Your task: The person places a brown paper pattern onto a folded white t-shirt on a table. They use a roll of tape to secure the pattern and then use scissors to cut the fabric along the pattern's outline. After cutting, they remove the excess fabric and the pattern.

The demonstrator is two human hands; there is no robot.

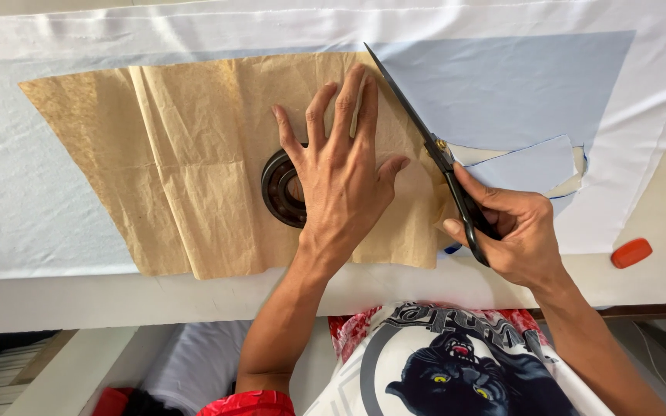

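A creased brown paper pattern (179, 162) lies on light blue fabric (502, 85) spread over a white table. My left hand (341, 173) presses flat on the paper, fingers spread, partly covering a dark metal ring weight (275, 189). My right hand (514, 227) grips black scissors (433, 146). Their long blades point away from me along the paper's right edge. A cut flap of blue fabric (529, 166) curls up just right of the blades.
White cloth (25, 208) covers the table under the blue fabric. An orange piece of chalk (631, 253) lies near the table's front right edge (657, 289). Below the edge are my printed shirt and a white shelf at lower left.
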